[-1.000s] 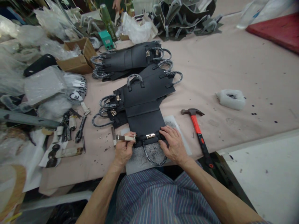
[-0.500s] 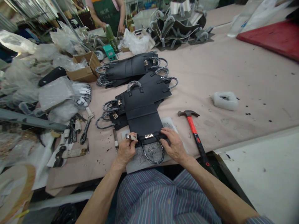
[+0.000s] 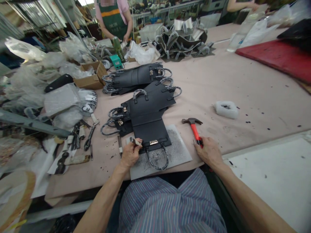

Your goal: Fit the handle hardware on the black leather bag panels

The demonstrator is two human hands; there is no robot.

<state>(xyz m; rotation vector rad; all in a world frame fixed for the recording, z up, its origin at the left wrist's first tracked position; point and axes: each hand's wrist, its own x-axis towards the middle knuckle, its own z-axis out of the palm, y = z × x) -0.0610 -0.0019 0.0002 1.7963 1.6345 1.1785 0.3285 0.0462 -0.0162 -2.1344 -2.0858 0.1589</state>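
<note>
The right hand has its grip clenched around the red shaft of the hammer, whose head rests on the table just beside the mat. The left hand pinches a short punch at the near edge of the panel; whether its tip touches the leather I cannot tell. The panel lies flat, its near end on the mat, with its clasp and loop toward the person. The hammer looks stiff and head-heavy, best held low on the shaft. The punch seems small, smooth and easily slipped. The panel looks light and limp. A stack of similar panels lies beyond.
</note>
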